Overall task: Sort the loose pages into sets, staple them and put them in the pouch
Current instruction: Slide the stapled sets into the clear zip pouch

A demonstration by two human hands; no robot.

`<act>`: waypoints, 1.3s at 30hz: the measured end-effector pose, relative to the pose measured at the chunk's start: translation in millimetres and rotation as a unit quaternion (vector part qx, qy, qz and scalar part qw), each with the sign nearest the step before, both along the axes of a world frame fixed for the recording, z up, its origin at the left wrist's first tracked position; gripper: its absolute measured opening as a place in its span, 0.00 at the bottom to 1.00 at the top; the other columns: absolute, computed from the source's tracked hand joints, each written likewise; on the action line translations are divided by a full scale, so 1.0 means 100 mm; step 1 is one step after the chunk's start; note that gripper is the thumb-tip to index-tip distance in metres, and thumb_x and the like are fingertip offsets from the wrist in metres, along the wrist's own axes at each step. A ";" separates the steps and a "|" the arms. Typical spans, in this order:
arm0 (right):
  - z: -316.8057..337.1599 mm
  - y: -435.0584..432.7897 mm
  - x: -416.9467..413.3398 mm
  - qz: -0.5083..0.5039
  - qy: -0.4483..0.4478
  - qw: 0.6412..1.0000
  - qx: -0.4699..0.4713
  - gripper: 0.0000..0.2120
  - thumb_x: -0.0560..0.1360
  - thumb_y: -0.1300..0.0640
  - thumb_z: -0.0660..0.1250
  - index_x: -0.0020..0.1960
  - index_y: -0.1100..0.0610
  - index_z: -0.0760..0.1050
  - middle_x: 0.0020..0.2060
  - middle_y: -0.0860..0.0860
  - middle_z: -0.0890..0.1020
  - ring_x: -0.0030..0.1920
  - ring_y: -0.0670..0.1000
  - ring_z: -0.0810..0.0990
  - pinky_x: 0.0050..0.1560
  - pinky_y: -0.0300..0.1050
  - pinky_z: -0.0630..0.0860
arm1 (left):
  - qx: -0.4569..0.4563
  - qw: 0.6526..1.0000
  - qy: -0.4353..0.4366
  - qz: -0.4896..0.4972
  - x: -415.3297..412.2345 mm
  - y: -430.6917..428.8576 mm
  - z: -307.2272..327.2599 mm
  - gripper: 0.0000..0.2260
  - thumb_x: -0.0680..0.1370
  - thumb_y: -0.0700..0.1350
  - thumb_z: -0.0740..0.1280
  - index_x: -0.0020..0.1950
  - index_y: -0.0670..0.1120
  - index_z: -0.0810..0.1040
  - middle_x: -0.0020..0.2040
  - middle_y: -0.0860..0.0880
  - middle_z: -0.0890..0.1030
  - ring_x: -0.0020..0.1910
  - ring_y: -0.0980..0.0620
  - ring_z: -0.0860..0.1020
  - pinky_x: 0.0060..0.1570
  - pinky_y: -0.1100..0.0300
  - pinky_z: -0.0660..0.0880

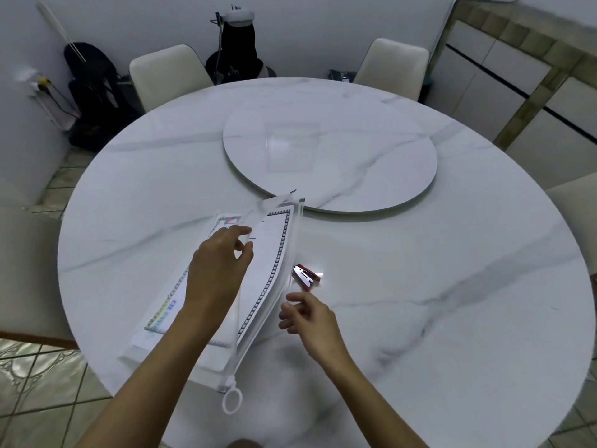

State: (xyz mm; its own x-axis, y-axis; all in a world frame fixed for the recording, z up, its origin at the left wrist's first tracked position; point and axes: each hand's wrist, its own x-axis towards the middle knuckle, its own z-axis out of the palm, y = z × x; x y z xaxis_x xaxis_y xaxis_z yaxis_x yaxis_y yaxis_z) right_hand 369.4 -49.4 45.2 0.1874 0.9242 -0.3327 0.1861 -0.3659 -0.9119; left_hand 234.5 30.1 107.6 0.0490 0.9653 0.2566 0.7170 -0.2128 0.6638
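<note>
Pages (164, 313) with a coloured border lie at 8 o'clock on the table (452, 318); whether they sit inside the clear pouch (289, 253) or under it I cannot tell. A black-bordered set is already in it. Left hand (223, 270) pinches the pouch's top layer and lifts it, the mouth facing 3 o'clock. Right hand (307, 321), just beside that mouth, is loosely curled and holds nothing. Stapler (305, 275) lies at its 12 o'clock. Likely step: filling the pouch. Next, probably seat the sets, then draw the ring pull (232, 400) along.
</note>
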 end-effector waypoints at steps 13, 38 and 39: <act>0.10 0.19 -0.28 -0.079 0.144 0.985 -0.044 0.07 0.78 0.60 0.63 0.45 0.65 0.76 0.34 0.59 0.80 0.29 0.52 0.81 0.34 0.43 0.80 | -0.069 0.992 0.102 -0.017 0.08 -0.13 -0.14 0.11 0.78 0.52 0.62 0.59 0.54 0.76 0.53 0.55 0.79 0.46 0.54 0.78 0.42 0.61 0.68; 1.10 0.49 -0.16 -0.100 0.215 0.963 0.129 0.04 0.77 0.63 0.63 0.44 0.61 0.73 0.27 0.53 0.80 0.29 0.51 0.82 0.31 0.38 0.78 | 0.016 0.922 -0.387 -0.009 -0.40 -1.01 0.11 0.06 0.71 0.56 0.71 0.47 0.65 0.80 0.48 0.62 0.82 0.48 0.64 0.80 0.47 0.74 0.73; 1.11 0.48 -0.15 -0.095 0.217 0.963 0.127 0.03 0.77 0.62 0.63 0.45 0.60 0.72 0.29 0.54 0.80 0.30 0.52 0.83 0.31 0.39 0.78 | 0.024 0.914 -0.404 0.018 -0.37 -1.00 0.11 0.08 0.71 0.50 0.71 0.44 0.64 0.80 0.45 0.62 0.83 0.46 0.64 0.80 0.45 0.75 0.73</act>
State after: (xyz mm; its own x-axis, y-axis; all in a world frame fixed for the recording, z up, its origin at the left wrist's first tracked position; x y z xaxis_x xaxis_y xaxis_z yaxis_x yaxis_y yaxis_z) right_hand 354.9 -1.1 155.7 0.2547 0.9492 -0.1850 -0.2803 -0.1106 -0.9535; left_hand 197.9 -70.1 118.9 -0.2068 0.9493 0.2365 0.0045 -0.2408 0.9706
